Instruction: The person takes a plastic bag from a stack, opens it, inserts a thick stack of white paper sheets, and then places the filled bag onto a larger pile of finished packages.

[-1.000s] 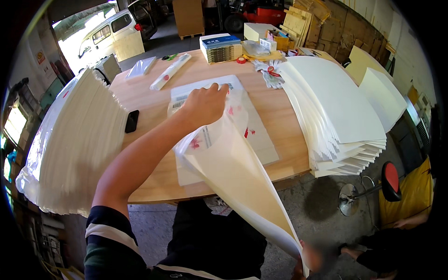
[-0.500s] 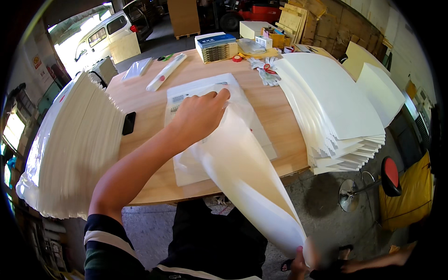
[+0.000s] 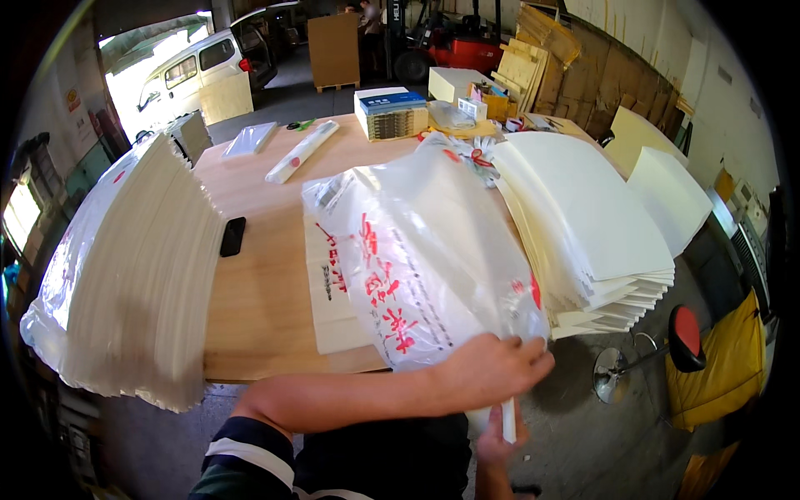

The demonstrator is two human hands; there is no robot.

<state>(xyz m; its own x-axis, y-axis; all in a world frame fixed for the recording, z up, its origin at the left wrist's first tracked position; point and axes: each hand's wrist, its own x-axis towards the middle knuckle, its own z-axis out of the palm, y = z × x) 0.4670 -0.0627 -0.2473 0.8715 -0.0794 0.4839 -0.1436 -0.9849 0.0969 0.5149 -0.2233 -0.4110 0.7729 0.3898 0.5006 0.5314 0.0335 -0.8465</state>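
Note:
A clear plastic bag (image 3: 450,250) with red print stretches, puffed up, from the table's middle toward its near right edge. My left hand (image 3: 500,367) crosses over to the right with its fingers closed on the bag's near right end. Just below it, my right hand (image 3: 497,442) grips a white rolled sheet (image 3: 509,421), of which only a narrow end shows. The bag and my left arm hide the rest of the roll, so I cannot tell how much lies inside the bag. Another flat printed bag (image 3: 337,325) lies on the table underneath.
A tall stack of white sheets (image 3: 137,275) stands left, beside a black phone (image 3: 233,237). More white sheets (image 3: 583,208) are piled right. A wrapped roll (image 3: 302,152), a box of blue-topped booklets (image 3: 392,112) and gloves (image 3: 483,162) lie farther back. A stool (image 3: 687,337) stands at right.
My left hand has moved from the table's middle down to the right, drawing the clear bag with it. The white sheet, long and visible before, is now mostly hidden.

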